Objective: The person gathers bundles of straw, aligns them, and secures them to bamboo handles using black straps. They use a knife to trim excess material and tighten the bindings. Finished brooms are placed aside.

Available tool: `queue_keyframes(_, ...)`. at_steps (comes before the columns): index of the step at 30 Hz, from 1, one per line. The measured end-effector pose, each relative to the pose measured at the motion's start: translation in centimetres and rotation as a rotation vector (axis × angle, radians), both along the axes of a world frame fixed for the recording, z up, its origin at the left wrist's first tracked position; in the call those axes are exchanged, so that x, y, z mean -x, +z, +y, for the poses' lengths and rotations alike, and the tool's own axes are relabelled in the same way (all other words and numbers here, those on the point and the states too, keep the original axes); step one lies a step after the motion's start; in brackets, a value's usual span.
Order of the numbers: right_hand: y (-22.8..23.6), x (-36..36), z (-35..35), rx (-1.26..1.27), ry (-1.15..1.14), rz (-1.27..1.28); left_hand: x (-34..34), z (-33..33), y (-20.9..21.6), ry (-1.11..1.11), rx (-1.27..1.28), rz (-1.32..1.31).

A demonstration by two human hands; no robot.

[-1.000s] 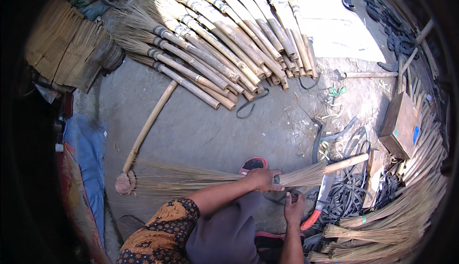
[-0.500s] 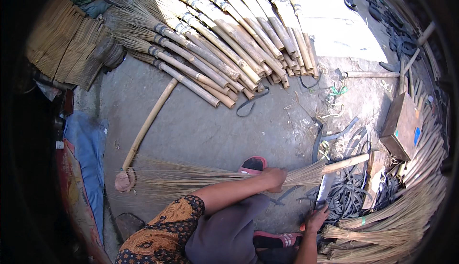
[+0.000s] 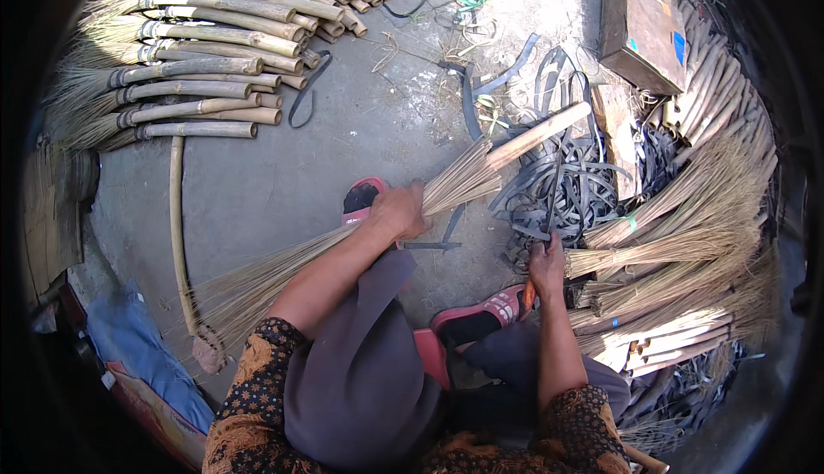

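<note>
My left hand (image 3: 399,214) is closed around a bundle of thin palm-rib sticks, a stick broom (image 3: 455,180). Its stiff ends surround a pale bamboo handle (image 3: 541,137) that points up and to the right. The loose tips spread toward the lower left, beside my forearm. In my right hand (image 3: 547,266) is a knife with an orange handle (image 3: 528,294). Its dark blade (image 3: 556,184) stands up from the fist, seen nearly edge-on, over a heap of black rubber strips (image 3: 536,191). Blade and broom are apart.
Several bamboo-handled brooms (image 3: 219,39) lie in rows at the upper left. A wooden mallet (image 3: 178,233) rests below them. On the right are a wooden box (image 3: 642,32), a plank (image 3: 614,135), and stick bundles (image 3: 678,208). A blue cloth (image 3: 142,354) lies lower left.
The view has swung to the right. The knife has turned from showing its broad, bright side to nearly edge-on, away from the bamboo handle. The broom now slants up more steeply in my left hand.
</note>
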State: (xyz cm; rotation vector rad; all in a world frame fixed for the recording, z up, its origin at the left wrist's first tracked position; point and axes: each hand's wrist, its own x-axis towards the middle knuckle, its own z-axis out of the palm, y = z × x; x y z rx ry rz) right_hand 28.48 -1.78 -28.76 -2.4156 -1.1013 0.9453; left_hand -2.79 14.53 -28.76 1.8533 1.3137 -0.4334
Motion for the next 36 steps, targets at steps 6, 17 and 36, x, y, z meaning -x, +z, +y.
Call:
queue_keyframes(6, 2.3, -0.3, 3.9, -0.067, 0.241, -0.205, -0.1, 0.0, 1.3, 0.011, 0.028, 0.005)
queue_keyframes(17, 2.7, 2.1, 6.1, 0.093, 0.322, 0.053, -0.2, 0.0, 0.3, 0.048, 0.014, -0.032)
queue_keyframes(36, 3.0, 2.6, 4.9, 0.051, 0.407, -0.004, 0.9, 0.4, 0.6, 0.016, 0.035, -0.102)
